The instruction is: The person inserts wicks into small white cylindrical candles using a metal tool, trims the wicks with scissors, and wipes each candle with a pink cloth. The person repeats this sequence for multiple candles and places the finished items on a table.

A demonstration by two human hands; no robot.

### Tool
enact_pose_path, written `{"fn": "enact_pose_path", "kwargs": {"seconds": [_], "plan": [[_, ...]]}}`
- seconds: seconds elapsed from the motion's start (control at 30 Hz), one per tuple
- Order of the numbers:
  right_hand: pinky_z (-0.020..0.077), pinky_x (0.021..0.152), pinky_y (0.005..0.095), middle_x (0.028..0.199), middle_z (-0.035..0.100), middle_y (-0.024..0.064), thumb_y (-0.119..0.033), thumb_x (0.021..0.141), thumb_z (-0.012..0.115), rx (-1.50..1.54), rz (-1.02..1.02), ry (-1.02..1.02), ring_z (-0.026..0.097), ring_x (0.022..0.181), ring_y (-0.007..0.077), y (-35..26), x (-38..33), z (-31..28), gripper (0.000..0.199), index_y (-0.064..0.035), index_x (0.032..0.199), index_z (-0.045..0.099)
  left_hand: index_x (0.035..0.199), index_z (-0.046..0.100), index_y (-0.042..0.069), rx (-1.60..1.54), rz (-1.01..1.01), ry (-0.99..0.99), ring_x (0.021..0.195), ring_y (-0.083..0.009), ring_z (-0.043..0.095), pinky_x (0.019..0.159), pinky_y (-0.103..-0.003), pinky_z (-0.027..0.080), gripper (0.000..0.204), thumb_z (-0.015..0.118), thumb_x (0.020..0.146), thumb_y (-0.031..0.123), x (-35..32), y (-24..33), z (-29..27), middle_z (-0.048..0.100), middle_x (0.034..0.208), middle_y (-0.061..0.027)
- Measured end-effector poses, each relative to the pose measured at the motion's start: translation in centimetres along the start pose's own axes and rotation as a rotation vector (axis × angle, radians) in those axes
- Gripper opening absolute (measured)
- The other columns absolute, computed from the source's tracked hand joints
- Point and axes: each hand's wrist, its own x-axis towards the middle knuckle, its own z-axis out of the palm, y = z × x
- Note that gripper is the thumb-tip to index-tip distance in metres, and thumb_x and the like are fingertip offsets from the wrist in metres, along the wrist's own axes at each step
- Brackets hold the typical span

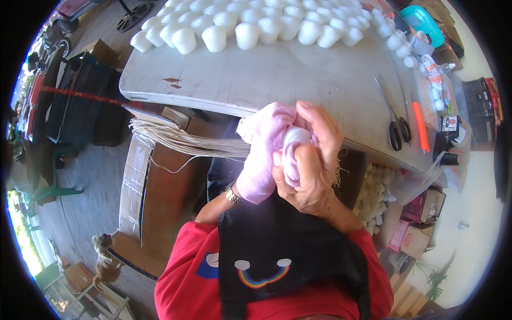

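Hands: the right hand is clenched around a pink cloth bundled over a small white lump, just off the near edge of the table; the left hand is buried under the cloth, so I cannot tell whether it is open or closed.
Wrist: one gold watch on the left arm.
Table: a grey-white table, bare in the middle.
White cups: rows of white moulded cups fill the far end; too many overlap to count.
Tools: one pair of black-handled scissors and one orange-handled cutter lie side by side near the right edge.
String: one bundle of pale string stretches from a cardboard box toward the hands.
Container below: a box under the table holds many small white pieces, uncountable.
Teal tub: one teal container at the far right corner, contents unclear.
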Motion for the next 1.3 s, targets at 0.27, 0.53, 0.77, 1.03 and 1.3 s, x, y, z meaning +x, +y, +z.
{"fn": "enact_pose_path", "kwargs": {"seconds": [0.27,0.53,0.77,1.03,1.3], "plan": [[0.0495,0.084,0.0404,0.123,0.056,0.0194,-0.006,0.081,0.069,0.429,0.519,-0.055,0.060,0.097,0.0310,2.3,0.7,-1.0,0.017,0.0020,0.086,0.055,0.097,0.062,0.002,0.040,0.606,-0.017,0.085,-0.0230,0.066,0.077,-0.033,0.053,0.024,0.070,0.074,0.003,1.2,2.7,-1.4,0.064,0.100,-0.0095],[0.0365,0.094,0.0459,0.131,0.053,0.0130,-0.027,0.075,0.079,0.329,0.111,-0.242,0.051,0.118,0.0329,0.7,1.0,-2.9,0.056,-0.0096,0.123,0.056,0.099,0.063,0.003,0.062,0.185,-0.082,0.090,-0.0214,0.065,0.077,-0.032,0.050,0.022,0.070,0.078,0.007,0.7,2.9,-3.9,0.066,0.095,-0.0083],[0.0506,0.084,0.0357,0.113,0.064,0.0067,-0.007,0.080,0.075,0.452,0.221,-0.408,0.062,0.103,0.0230,2.2,3.5,-2.3,0.032,-0.0076,0.109,0.064,0.102,0.065,0.006,-0.158,-0.227,-0.036,0.092,-0.0313,0.061,0.080,-0.036,0.049,0.025,0.069,0.078,0.011,-0.6,0.8,-2.7,0.064,0.097,-0.0137],[0.0414,0.104,0.0422,0.143,0.045,0.0159,-0.007,0.089,0.063,0.789,0.323,0.364,0.051,0.127,0.0251,6.7,8.4,-2.6,0.027,-0.0027,0.115,0.061,0.099,0.063,0.001,-0.151,-0.293,-0.100,0.080,-0.0270,0.060,0.071,-0.033,0.047,0.022,0.059,0.084,0.016,-0.3,0.4,-2.4,0.063,0.093,-0.0129],[0.0483,0.093,0.0361,0.126,0.056,0.0199,-0.007,0.097,0.051,0.407,0.381,0.267,0.060,0.109,0.0234,9.3,-2.1,-7.0,0.018,0.0046,0.103,0.064,0.103,0.064,-0.003,-0.230,-0.262,0.026,0.095,-0.0230,0.059,0.087,-0.032,0.047,0.026,0.046,0.090,0.012,-1.0,1.1,-1.0,0.062,0.102,-0.0123]]}}
